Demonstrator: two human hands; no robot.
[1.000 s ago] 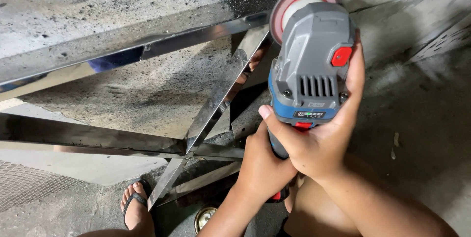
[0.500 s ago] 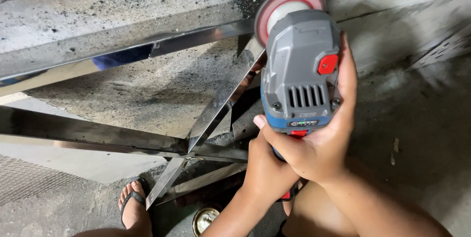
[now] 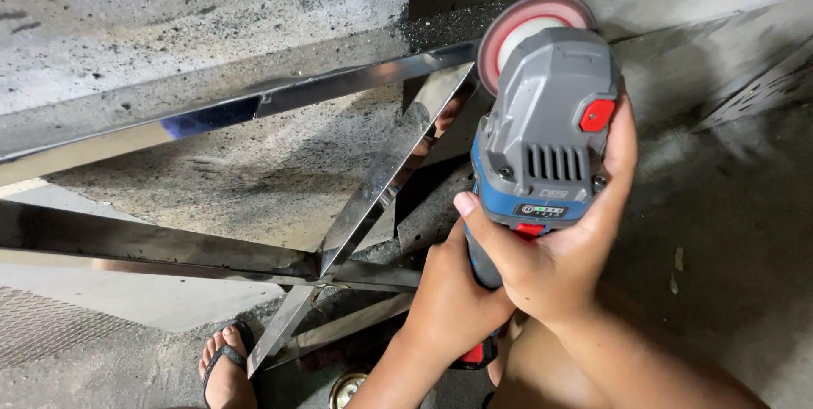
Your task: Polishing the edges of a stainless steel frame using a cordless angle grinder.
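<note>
Both hands clamp the grinder (image 3: 550,134): right hand (image 3: 563,252) round its body, left hand (image 3: 453,295) below. Disc (image 3: 529,24) lies ahead, touching the steel bar (image 3: 339,87).

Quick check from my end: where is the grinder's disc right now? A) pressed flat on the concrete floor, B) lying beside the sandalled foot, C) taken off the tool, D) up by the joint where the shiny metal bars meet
D: the pink disc on the grey and blue grinder sits at the top joint of the polished metal bars, with the right hand and left hand both gripping the tool.
</note>
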